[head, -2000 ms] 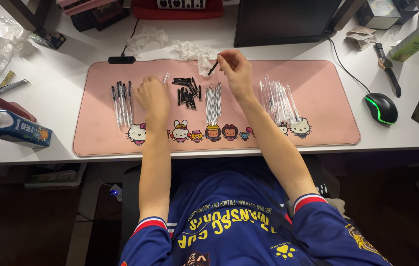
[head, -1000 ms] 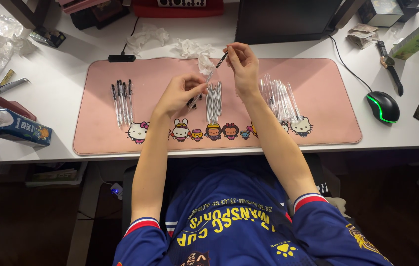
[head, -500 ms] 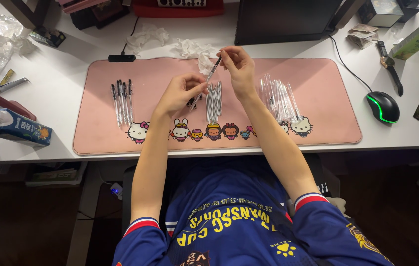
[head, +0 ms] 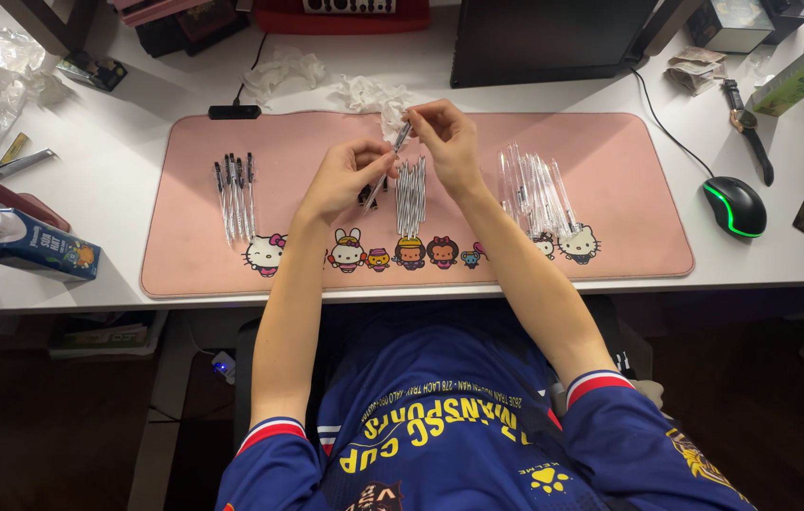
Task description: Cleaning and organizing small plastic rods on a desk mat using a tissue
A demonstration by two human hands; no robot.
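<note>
Left hand (head: 343, 180) and right hand (head: 446, 144) both pinch one pen (head: 387, 165), held just above the pink mat (head: 610, 142); its long axis slants from near-left to far-right. Finished pens (head: 235, 194) lie left of the hands, refills (head: 410, 194) between, empty barrels (head: 534, 189) right: roughly part-way through

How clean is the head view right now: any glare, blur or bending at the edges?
Head view: even overhead light, soft shadows under both hands on the pink mat. The clear tubes catch small glints and blend together. The pen part between the left hand and right hand looks slightly soft. The desk edge bows with wide-angle distortion.
</note>
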